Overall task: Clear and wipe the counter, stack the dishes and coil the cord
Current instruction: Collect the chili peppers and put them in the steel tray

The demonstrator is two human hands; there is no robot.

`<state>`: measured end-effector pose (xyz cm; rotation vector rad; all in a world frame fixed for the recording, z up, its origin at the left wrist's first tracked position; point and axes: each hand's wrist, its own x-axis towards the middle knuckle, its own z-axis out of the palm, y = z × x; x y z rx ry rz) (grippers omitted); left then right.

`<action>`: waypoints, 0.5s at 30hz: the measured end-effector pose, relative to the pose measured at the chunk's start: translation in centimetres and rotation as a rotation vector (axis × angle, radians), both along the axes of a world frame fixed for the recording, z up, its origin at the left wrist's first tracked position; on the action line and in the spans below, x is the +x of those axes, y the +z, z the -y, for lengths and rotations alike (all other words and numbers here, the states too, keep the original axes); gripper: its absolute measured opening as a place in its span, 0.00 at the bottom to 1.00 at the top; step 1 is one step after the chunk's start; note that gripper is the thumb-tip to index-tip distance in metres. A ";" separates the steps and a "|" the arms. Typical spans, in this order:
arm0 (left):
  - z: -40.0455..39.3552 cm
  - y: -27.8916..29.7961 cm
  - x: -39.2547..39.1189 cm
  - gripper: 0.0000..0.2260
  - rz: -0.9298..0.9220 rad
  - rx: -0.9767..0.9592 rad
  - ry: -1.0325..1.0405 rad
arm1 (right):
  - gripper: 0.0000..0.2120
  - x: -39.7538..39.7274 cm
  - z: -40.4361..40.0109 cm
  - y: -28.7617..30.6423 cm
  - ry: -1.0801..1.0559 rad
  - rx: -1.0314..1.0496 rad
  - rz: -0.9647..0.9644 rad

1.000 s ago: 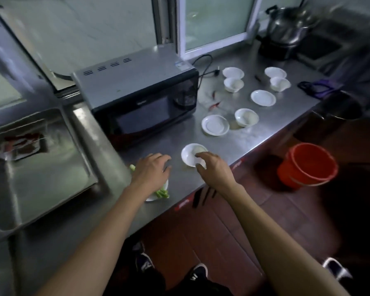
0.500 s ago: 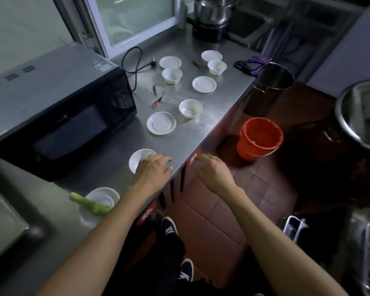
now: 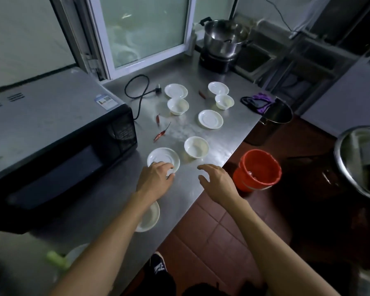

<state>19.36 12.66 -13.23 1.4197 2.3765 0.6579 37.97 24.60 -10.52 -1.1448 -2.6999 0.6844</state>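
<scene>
On the steel counter (image 3: 226, 133), my left hand (image 3: 155, 181) grips the near rim of a white saucer (image 3: 161, 158). To its right, my right hand (image 3: 217, 181) hovers over the counter near its front edge, fingers spread and holding nothing. A white bowl (image 3: 195, 147) stands just beyond it. Farther back are a saucer (image 3: 210, 119), two bowls (image 3: 177, 106) (image 3: 224, 101) and two saucers (image 3: 176, 90) (image 3: 218, 88). A black cord (image 3: 137, 92) with its plug lies loose by the window. Another white bowl (image 3: 151, 217) shows partly under my left forearm.
A black microwave (image 3: 51, 133) fills the counter's left side. Red chillies (image 3: 159, 135) lie beside it. A plate with a green vegetable (image 3: 56, 258) sits at the bottom left. A red bucket (image 3: 256, 169) and a steel pot (image 3: 278, 113) stand off the counter's edge. A purple cloth (image 3: 260, 101) lies at the corner.
My view has swung right along the counter. My left hand left the nearer dish and took hold of the saucer farther along. My right hand moved from the counter's edge to above the counter.
</scene>
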 end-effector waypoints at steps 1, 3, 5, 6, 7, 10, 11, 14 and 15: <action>-0.5 -0.2 -0.9 0.17 0.023 0.012 0.013 | 0.16 -0.8 -0.4 0.1 0.011 0.006 0.000; -1.3 -0.1 -2.2 0.16 0.053 0.026 0.041 | 0.17 -2.4 -1.1 0.3 0.034 0.002 0.011; -1.9 0.4 -3.1 0.13 0.056 0.022 0.061 | 0.16 -4.1 -2.0 0.5 0.063 -0.007 0.009; -2.3 0.3 -3.7 0.13 0.053 0.024 0.073 | 0.16 -5.0 -2.6 0.5 0.075 -0.010 0.000; -2.7 0.2 -4.2 0.13 0.055 0.019 0.087 | 0.16 -5.8 -3.2 0.5 0.088 -0.011 -0.011; -3.7 -0.8 -5.9 0.14 0.074 0.020 0.141 | 0.15 -8.2 -5.3 -0.1 0.134 -0.023 -0.037; -4.0 -1.0 -6.2 0.14 0.075 0.012 0.161 | 0.15 -9.1 -6.1 -0.4 0.146 -0.035 -0.033; -5.5 -2.0 -7.3 0.12 0.059 -0.001 0.217 | 0.15 -11.7 -9.0 -1.7 0.213 -0.045 -0.026; -6.1 -2.3 -7.7 0.11 0.064 -0.003 0.233 | 0.15 -12.7 -10.1 -2.2 0.240 -0.045 -0.024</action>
